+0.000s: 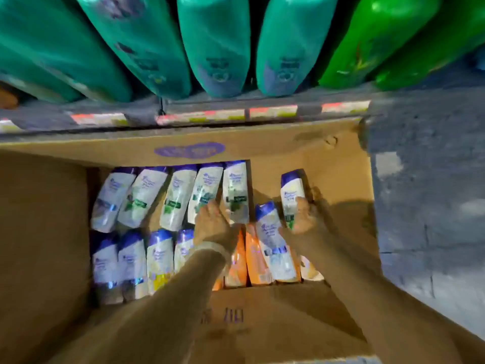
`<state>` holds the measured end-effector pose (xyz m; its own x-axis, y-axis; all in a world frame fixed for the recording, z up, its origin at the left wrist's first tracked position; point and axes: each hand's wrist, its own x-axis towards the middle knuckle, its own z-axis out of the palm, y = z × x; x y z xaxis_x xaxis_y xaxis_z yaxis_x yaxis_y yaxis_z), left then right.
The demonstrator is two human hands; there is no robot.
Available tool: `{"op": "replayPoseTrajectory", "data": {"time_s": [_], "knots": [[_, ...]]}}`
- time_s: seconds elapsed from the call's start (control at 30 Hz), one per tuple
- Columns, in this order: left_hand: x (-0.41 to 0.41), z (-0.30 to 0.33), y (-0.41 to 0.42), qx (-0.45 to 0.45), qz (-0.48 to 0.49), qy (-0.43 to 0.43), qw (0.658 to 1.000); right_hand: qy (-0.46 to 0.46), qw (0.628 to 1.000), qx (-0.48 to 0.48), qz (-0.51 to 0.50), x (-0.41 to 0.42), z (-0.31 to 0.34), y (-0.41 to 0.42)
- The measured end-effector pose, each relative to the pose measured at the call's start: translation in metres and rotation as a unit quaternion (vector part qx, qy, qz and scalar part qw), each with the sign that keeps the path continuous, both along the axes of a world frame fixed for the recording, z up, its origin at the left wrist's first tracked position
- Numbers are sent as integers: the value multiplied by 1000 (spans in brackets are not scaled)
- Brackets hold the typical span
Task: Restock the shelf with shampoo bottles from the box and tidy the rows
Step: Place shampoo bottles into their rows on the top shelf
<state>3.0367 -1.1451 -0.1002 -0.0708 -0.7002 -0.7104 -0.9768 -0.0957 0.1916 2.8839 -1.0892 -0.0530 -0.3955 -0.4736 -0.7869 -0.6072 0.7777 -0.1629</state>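
Over an open brown cardboard box (309,153), the right hand (301,216) grips a blue-capped white shampoo bottle (291,191); the left hand (212,222), blurred, apparently pinches another white bottle (203,195).

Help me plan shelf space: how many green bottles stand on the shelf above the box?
6 in view, in one row on the shelf: four teal ones at left and middle, two brighter green at right. More may be hidden behind or off-frame.

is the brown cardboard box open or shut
Open: the brown cardboard box's flaps are folded outward, exposing rows of white shampoo bottles inside.
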Motion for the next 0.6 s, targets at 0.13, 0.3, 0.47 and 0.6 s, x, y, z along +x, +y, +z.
{"op": "replayPoseTrajectory", "data": {"time_s": [0.13, 0.3, 0.47, 0.6], "knots": [[-34, -54, -17, -30, 29, 51, 998, 60, 998, -30, 10, -2, -65, -7], [-56, -81, -22, -93, -25, -28, 995, 103, 993, 1, -54, -6, -93, -14], [-50, -72, -34, -54, 39, 3, 998, 103, 993, 0, -64, -8, -97, -23], [-31, -41, -36, -20, 139, 57, 988, 85, 995, -7, -53, -6, -67, -16]]}}
